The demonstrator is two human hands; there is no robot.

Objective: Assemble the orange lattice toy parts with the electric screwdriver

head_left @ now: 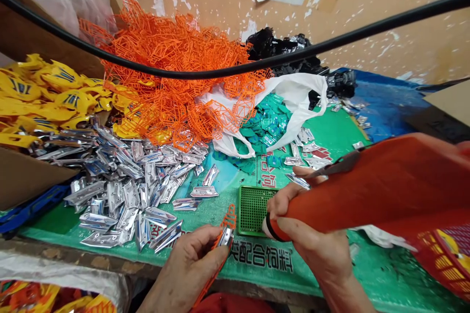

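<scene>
My left hand (189, 266) pinches a silver plastic part (225, 237) at the front edge of the mat, and an orange sprue (229, 217) runs through it and past my fingers. My right hand (308, 234) grips a red-handled cutting tool (367, 190), whose dark metal tip (340, 165) points away from me, near a small green perforated tray (253, 210). A heap of silver plastic parts (125, 190) lies left of my hands. Behind it rises a tangle of orange sprues (176, 78).
Yellow moulded parts (47, 93) fill a cardboard box (25, 176) at left. Teal parts (264, 127) spill from a white plastic bag (293, 98), with black parts (279, 44) behind. A black cable (235, 71) crosses the view. A red basket (448, 259) sits lower right.
</scene>
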